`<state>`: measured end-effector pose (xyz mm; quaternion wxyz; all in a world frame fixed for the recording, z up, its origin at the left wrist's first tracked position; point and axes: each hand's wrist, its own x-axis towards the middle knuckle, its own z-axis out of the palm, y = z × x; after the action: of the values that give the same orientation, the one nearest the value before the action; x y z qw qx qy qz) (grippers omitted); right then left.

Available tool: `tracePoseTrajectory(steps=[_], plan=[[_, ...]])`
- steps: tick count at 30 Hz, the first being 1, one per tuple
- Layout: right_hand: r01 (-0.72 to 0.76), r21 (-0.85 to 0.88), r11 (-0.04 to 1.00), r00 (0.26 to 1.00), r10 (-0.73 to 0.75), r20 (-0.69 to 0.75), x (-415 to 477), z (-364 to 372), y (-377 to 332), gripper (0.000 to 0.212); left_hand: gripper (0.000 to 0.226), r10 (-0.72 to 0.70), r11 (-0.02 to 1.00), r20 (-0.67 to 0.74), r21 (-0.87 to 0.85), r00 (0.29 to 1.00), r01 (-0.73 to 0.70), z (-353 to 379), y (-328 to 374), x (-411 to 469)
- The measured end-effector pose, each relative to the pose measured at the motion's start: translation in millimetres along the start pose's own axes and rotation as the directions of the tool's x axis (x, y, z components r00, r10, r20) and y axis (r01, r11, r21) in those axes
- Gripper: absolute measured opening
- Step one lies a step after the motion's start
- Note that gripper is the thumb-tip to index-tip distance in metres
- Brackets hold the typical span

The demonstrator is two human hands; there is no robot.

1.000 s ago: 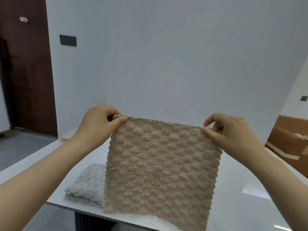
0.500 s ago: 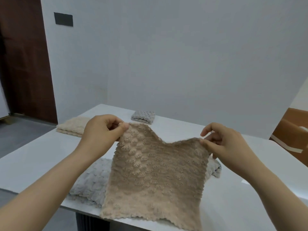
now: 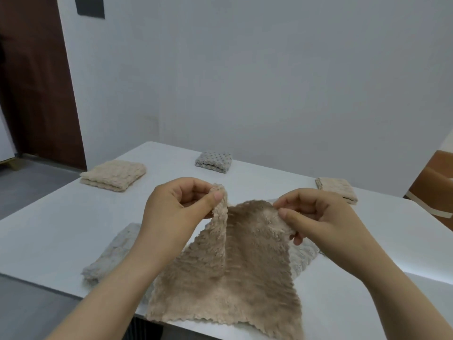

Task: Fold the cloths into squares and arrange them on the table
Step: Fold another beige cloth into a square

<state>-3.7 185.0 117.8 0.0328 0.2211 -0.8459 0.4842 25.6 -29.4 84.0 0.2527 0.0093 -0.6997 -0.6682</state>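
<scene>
Between the two hands, a tan, bumpy-textured square cloth point(image 3: 240, 271) hangs slack, its lower part spread on the white table point(image 3: 61, 222) below them and over a pale grey fluffy cloth point(image 3: 115, 253) that shows beneath the left wrist. The left hand point(image 3: 176, 212) pinches one top corner between thumb and curled fingers, and the right hand point(image 3: 318, 217) pinches the other corner the same way. A second ago the hands stood high and wide apart, stretching the cloth taut and upright. Now they have dropped and drawn close, so the top edge sags and a ridge runs down from the left hand's corner. I take it the cloth is being laid down for its first fold. Beyond the hands three squares already sit well apart: a beige folded cloth point(image 3: 114, 175) past the left hand, a small grey folded cloth point(image 3: 213, 161) straight ahead, and a tan folded cloth point(image 3: 335, 188) past the right hand
</scene>
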Motion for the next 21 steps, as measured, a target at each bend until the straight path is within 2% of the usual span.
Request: tracePoseTrajectory(steps=[4, 8, 12, 17, 21], plan=[[0.012, 0.117, 0.993, 1.000, -0.010, -0.021, -6, 10, -3, 0.018, 0.003, -0.025, 0.999, -0.009, -0.039, 1.000, 0.024, 6, -4, -17], [0.032, 0.137, 0.990, 0.999, -0.031, -0.013, -12, 25, -5, 0.028, 0.007, -0.079, 0.991, 0.019, -0.108, 0.997, 0.081, 9, -12, -35], [0.013, 0.207, 0.978, 1.000, -0.014, 0.001, -18, 37, -6, 0.028, 0.010, -0.109, 0.981, 0.016, -0.161, 0.994, 0.110, 7, -14, -45], [-0.074, 0.340, 0.937, 0.994, 0.043, 0.097, -29, 41, -5, 0.032, 0.014, -0.110, 0.975, 0.016, -0.192, 0.994, 0.110, 2, -11, -51], [-0.074, 0.368, 0.927, 0.987, 0.015, 0.160, -35, 45, -7, 0.035, 0.012, -0.147, 0.946, -0.030, -0.297, 0.989, 0.132, -3, -5, -51]])
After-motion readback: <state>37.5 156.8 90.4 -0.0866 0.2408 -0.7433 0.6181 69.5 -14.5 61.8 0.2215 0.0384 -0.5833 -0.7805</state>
